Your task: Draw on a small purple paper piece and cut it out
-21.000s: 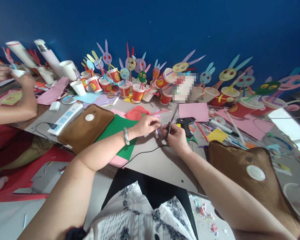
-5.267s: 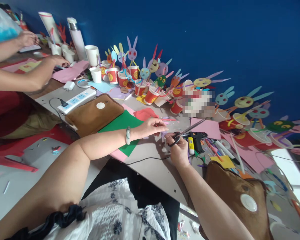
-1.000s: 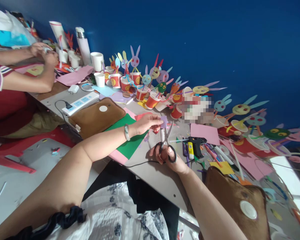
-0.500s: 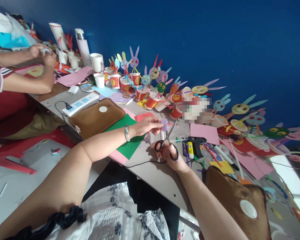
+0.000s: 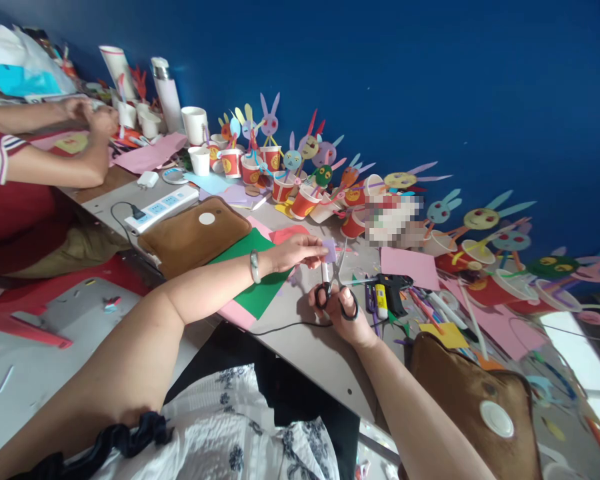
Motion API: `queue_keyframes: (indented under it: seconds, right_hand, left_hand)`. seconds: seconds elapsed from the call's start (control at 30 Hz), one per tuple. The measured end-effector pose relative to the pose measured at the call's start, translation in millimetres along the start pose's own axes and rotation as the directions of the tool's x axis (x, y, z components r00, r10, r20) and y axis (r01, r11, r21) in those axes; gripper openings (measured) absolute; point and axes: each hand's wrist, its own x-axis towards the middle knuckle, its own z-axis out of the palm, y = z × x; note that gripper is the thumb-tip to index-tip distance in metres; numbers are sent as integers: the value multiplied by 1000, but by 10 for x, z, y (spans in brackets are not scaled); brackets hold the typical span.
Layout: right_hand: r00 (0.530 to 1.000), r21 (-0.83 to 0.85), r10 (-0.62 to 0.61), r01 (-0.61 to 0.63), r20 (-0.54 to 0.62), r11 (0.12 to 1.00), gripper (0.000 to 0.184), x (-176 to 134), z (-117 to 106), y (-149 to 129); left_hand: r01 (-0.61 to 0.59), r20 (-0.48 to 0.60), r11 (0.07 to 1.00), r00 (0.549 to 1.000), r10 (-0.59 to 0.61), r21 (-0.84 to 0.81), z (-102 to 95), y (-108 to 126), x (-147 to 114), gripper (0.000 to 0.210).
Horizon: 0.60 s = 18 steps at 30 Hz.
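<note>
My left hand (image 5: 303,251) pinches a small piece of purple paper (image 5: 329,251) between thumb and fingers. Just to its right, my right hand (image 5: 344,313) has its fingers through the black handles of a pair of scissors (image 5: 337,272). The blades point up and away, beside the paper's right edge; I cannot tell whether they touch it. Under my left wrist lies a green paper sheet (image 5: 255,293) on top of pink paper. A glue gun (image 5: 394,293) and a yellow glue stick (image 5: 381,300) lie right of the scissors.
Paper cups with bunny figures (image 5: 307,200) line the blue wall. Brown cushions (image 5: 195,237) lie on both sides, with a white power strip (image 5: 163,208) at the left. A co-worker's hands (image 5: 97,117) hold something at the far left. A cable crosses the table's front edge.
The scissors' blades have closed somewhat and their tips have shifted slightly left. My left hand stays nearly still with the purple paper. The co-worker's hands have moved a little.
</note>
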Motion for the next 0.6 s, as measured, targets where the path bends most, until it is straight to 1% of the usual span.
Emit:
queue_keyframes:
  seconds: [0.37, 0.47, 0.6]
  right_hand:
    - [998, -77, -9, 4, -61, 997, 60, -8, -11, 50]
    - [997, -97, -10, 3, -75, 995, 57, -16, -7, 43]
    - [997, -123, 19, -28, -75, 992, 57, -19, 0, 12]
  left_hand:
    - [-1, -14, 1000, 1000, 1, -9, 1, 5, 14, 44]
    - [-8, -18, 1000, 1000, 8, -9, 4, 15, 12, 42]
    - [-5, -28, 1000, 1000, 4, -5, 11, 34, 0, 37]
